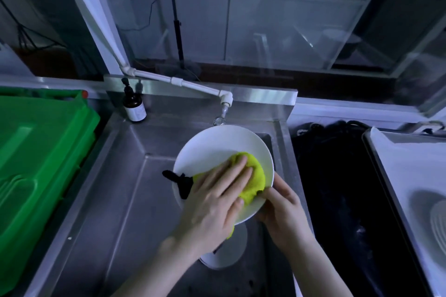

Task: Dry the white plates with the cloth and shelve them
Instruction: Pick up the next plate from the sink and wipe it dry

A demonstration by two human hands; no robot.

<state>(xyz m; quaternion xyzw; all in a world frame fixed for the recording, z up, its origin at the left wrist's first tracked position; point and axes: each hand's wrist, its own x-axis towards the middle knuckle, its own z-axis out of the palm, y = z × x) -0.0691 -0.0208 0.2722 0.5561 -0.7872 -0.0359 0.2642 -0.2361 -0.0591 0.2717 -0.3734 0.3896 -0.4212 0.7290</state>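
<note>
A white plate is held tilted above the steel sink. My right hand grips its lower right rim, thumb on the face. My left hand lies flat, fingers straight, pressing a yellow-green cloth against the plate's face. A black tag of the cloth sticks out past the plate's left edge. Another white plate lies in the sink below, partly hidden by my arms.
A green plastic crate stands to the left of the sink. A brown pump bottle sits on the back ledge beside the white tap pipe. To the right is a dark gap, then a white tray with plates.
</note>
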